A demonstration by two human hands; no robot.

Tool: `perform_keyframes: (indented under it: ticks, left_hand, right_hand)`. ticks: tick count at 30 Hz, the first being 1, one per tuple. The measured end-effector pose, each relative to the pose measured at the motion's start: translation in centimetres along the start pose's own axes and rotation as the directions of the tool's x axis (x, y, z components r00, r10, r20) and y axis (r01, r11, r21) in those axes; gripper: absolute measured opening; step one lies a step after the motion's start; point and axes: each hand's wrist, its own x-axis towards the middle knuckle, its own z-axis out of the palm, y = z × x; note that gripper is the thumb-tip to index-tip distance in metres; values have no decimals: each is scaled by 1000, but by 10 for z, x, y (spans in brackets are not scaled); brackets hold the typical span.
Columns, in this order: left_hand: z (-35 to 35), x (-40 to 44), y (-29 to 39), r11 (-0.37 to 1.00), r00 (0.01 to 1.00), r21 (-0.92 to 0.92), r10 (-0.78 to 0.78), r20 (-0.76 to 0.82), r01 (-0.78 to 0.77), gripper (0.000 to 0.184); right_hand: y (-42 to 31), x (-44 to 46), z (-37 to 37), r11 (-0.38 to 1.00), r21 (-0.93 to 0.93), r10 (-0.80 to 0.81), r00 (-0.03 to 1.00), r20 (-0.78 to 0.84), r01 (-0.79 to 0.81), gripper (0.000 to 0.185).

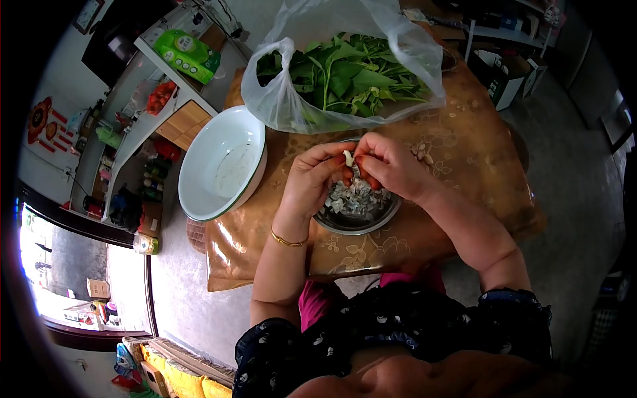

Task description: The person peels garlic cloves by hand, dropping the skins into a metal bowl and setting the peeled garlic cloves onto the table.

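Over a metal bowl (355,229), my left hand (313,174) pinches a small white piece (348,158) that looks like a garlic clove. My right hand (391,166) meets it there, thumb and fingers closed against the same piece. Reddish stains mark the fingertips of both hands. Below them, the bowl holds a heap of pale, greyish-white scraps (355,204), like papery peel. A few loose pale pieces (422,154) lie on the table to the right of my right hand.
A white enamel basin (194,174) with a dark rim stands at the table's left. Behind the bowl, a clear plastic bag (271,106) holds green leafy stems (355,74). A shiny brown cloth (471,172) covers the table. Cluttered shelves (142,136) line the left wall.
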Motion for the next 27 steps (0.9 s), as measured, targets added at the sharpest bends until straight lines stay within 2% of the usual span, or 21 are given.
perform_keyframes:
  ticks: [4,8,10,14,17,23,27]
  left_hand:
    - [2,-1,1,1000,1000,-6,-7,-29,6,22]
    - [1,0,0,996,999,87,24,-32,-21,22]
    - [4,0,-1,988,999,155,28,-43,-21,22]
    - [5,-1,-1,986,996,160,63,-61,-53,21]
    - [3,0,-1,985,996,163,68,-65,-56,21]
    - [4,0,-1,982,996,179,69,-62,-57,20]
    - [7,-1,1,985,997,166,55,-50,-46,19]
  right_hand:
    - [-2,0,0,999,29,34,999,-12,-34,4]
    - [-1,1,0,1000,8,19,999,-30,-19,5]
    - [2,2,-1,996,-86,-8,999,-39,4,5]
    - [0,-1,1,968,-244,-78,995,-58,62,5]
    - [-2,-2,3,977,-202,-85,995,-55,73,5]
    - [2,-2,2,935,-316,-183,982,-50,158,4]
    - [1,-1,1,970,-240,-63,997,-51,50,4]
